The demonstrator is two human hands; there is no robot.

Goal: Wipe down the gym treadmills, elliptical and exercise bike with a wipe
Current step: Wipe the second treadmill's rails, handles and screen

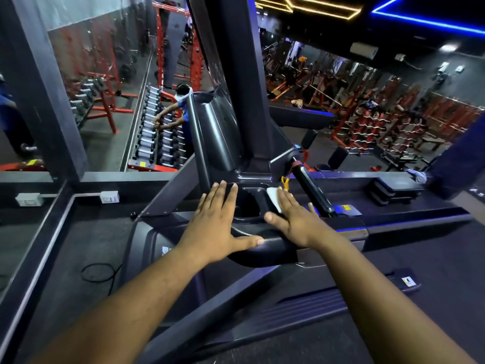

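Seemingly mid-clean, a person leans over the console tray of a treadmill (252, 164), both hands spread flat on its dark plastic. The right hand (294, 222) lies with straight fingers pressing a white wipe (273, 198) against the tray just beside the recessed cup holder (245, 206); only the wipe's far edge shows past the fingertips. Holding it flat this way, rather than bunched up, probably puts more cloth against the surface for each pass. The left hand (217, 219) also lies flat and fingers-extended, holding nothing, with its thumb hooked over the rounded front handlebar (265, 250), apparently to brace the body while the other hand scrubs. A yellow safety clip (285, 181) hangs near the wipe, close enough that it could snag on a wider sweep. Beyond the machine, a mirror wall (91, 74) reflects a dumbbell rack (157, 127) and red weight frames. Judging by the hand positions, work on this treadmill's tray is under way; no elliptical or exercise bike can be picked out from this angle.
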